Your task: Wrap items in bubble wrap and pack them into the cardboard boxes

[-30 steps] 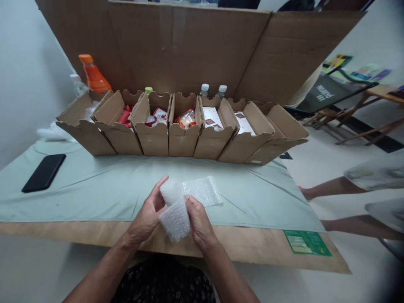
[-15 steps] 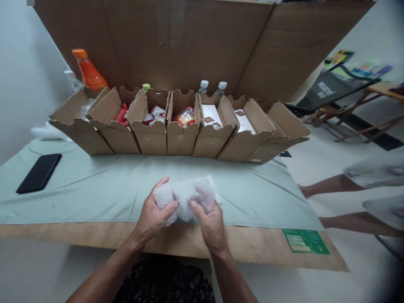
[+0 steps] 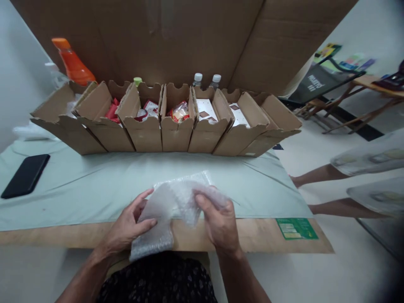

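Watching remotely: 7 cardboard bins [image 3: 176,139] at 12 o'clock, dark chair [image 3: 312,90] at 2 with white lettering too blurry to swear to, bubble wrap [image 3: 154,240] at 6, my left hand [image 3: 126,225] loosely gripping it, right hand [image 3: 222,223] pinching it, green label [image 3: 296,228] at 4, unreadable.

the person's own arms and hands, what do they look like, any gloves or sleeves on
No gloves or sleeves show: the left hand and right hand are bare, as are the left forearm and right forearm. I can make out no watch or bracelet.
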A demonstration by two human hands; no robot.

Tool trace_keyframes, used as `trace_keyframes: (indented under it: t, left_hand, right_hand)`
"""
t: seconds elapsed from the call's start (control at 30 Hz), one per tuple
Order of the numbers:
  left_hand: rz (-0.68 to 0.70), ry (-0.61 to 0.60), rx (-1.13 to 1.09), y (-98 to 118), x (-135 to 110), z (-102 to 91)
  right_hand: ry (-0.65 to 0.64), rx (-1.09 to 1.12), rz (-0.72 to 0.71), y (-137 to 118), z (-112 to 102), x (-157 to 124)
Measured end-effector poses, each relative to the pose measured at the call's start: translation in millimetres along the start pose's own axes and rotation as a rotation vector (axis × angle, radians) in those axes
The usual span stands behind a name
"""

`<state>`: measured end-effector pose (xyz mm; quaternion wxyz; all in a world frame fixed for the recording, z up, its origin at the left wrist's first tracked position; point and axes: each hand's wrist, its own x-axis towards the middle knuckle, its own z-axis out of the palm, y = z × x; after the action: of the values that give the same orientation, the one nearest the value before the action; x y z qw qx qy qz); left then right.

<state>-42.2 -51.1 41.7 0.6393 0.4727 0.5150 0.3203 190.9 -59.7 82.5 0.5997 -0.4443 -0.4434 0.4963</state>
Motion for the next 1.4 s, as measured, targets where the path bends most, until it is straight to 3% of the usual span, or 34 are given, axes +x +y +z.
trace_keyframes:
  t: [0.1,0.2,0.3,0.37,0.47,0.57,0.67,0.73,0.87,0.97,1.03,1.1,1.2,1.33,1.37,1.4]
  left_hand:
    - [0.009,-0.118,0.166,8,6,0.2]
    - [-0.032,-0.166,0.185,18,9,-10.3]
    - [-0.028,-0.162,0.246,30,17,-25.3]
    - [0.013,-0.166,0.411,37,29,-30.6]
    - [0.067,-0.076,0.798,38,51,-27.1]
    - [0.151,0.072,1.145,28,63,-18.7]
    - [0.368,0.183,1.308,14,60,-15.6]
    - [0.489,0.223,1.340,7,57,-14.3]
    - [0.495,0.134,1.330,3,65,-2.4]
    - [0.378,0.034,1.376,7,78,10.4]
    - [0.337,-0.021,1.400,9,86,16.0]
    - [0.346,-0.063,1.415,13,94,17.9]
    - [0.402,-0.096,1.471,24,106,13.8]
    - [0.512,0.093,1.499,34,109,5.0]
    - [0.563,0.142,1.472,31,106,4.7]
    - [0.621,0.161,1.433,26,101,5.6]
  right_hand:
    - [0.226,0.048,-0.022,2,-21,14]
    - [0.351,-0.020,-0.055,1,-51,21]
    - [0.429,-0.243,-0.046,9,-84,20]
    - [0.431,-0.464,-0.018,21,-103,20]
    - [0.388,-0.832,0.001,44,-122,19]
    - [0.422,-1.076,-0.036,61,-136,16]
    - [0.445,-1.285,-0.178,59,-150,10]
    - [0.415,-1.334,-0.318,45,-157,11]
    - [0.283,-1.273,-0.586,-11,-148,42]
    - [0.142,-1.241,-0.720,-61,-122,89]
    - [0.057,-1.226,-0.725,-89,-101,129]
    - [-0.096,-1.262,-0.648,-109,-79,174]
    - [-0.386,-1.386,-0.376,-125,-51,234]
    - [-0.780,-1.542,-0.084,-125,-37,280]
    - [-0.816,-1.543,-0.075,-121,-40,285]
    - [-0.755,-1.508,-0.129,-114,-44,288]
